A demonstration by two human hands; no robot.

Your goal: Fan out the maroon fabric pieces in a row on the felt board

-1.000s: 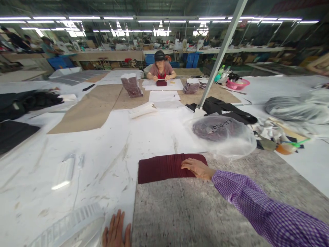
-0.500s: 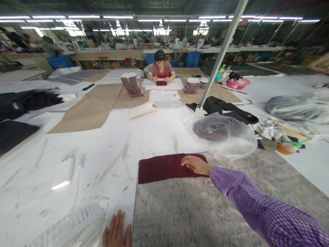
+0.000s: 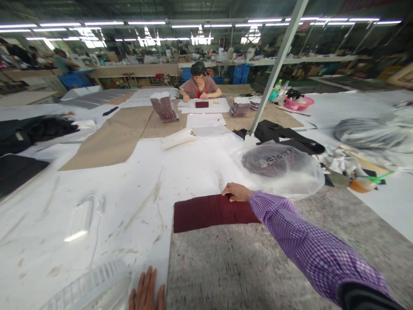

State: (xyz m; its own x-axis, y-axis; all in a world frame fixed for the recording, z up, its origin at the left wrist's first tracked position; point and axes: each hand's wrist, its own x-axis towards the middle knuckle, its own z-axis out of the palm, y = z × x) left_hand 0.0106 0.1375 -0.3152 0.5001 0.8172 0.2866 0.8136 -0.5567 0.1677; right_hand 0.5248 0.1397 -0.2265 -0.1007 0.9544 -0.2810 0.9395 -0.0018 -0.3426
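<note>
A strip of dark maroon cloth (image 3: 200, 214) with fine creases lies across the far part of the grey, speckled board (image 3: 219, 267). My right hand (image 3: 238, 192), below a purple checked sleeve, has its fingers bent over the cloth's far edge, thumb and fingertips closing on it. The sleeve covers the cloth's right end. Flat beside the board's left edge rests my left hand (image 3: 144, 289), fingers stretched out and holding nothing; the picture's bottom edge cuts it off.
A white fan (image 3: 93, 286) and a white device with a cord (image 3: 79, 219) are at left. A clear plastic bag (image 3: 280, 170) lies beyond my right hand, near a slanted metal pole (image 3: 279, 64). Across the table sits a co-worker (image 3: 200, 84) between fabric stacks (image 3: 164, 107).
My right hand has moved left and away from me, from lying flat on the cloth to its far edge, fingers now bent. My left hand stays put. The co-worker's hands have moved apart.
</note>
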